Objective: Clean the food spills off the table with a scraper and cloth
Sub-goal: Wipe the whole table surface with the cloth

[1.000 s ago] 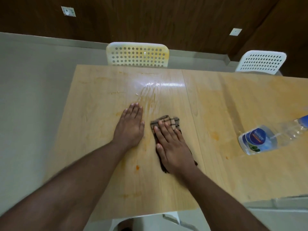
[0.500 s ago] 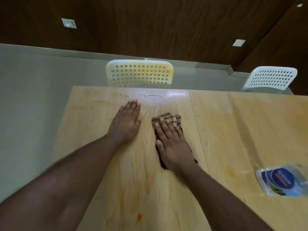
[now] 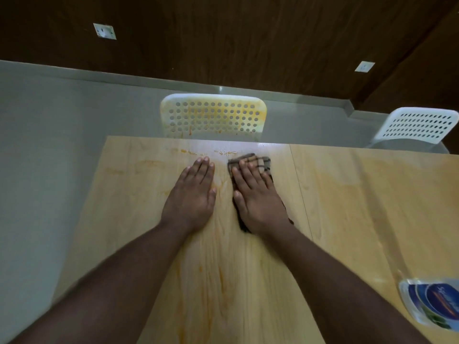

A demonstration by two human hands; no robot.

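A dark checked cloth (image 3: 260,161) lies on the light wooden table (image 3: 347,207) near its far edge. My right hand (image 3: 258,194) presses flat on the cloth with straight fingers, covering most of it. Beside it, my left hand (image 3: 192,194) rests flat on the bare table, fingers straight. Orange food residue (image 3: 201,152) lines the far edge just beyond my fingertips, and faint orange smears (image 3: 211,281) streak the wood between my forearms. No scraper is in view.
A clear plastic bottle with a blue label (image 3: 432,306) lies at the table's right side. A white perforated chair with orange stains (image 3: 213,116) stands behind the far edge; a second white chair (image 3: 417,126) is at the back right. Grey floor lies left.
Both hands have slid away from me toward the far table edge, the right one pushing the cloth along. The view has tilted forward with them.
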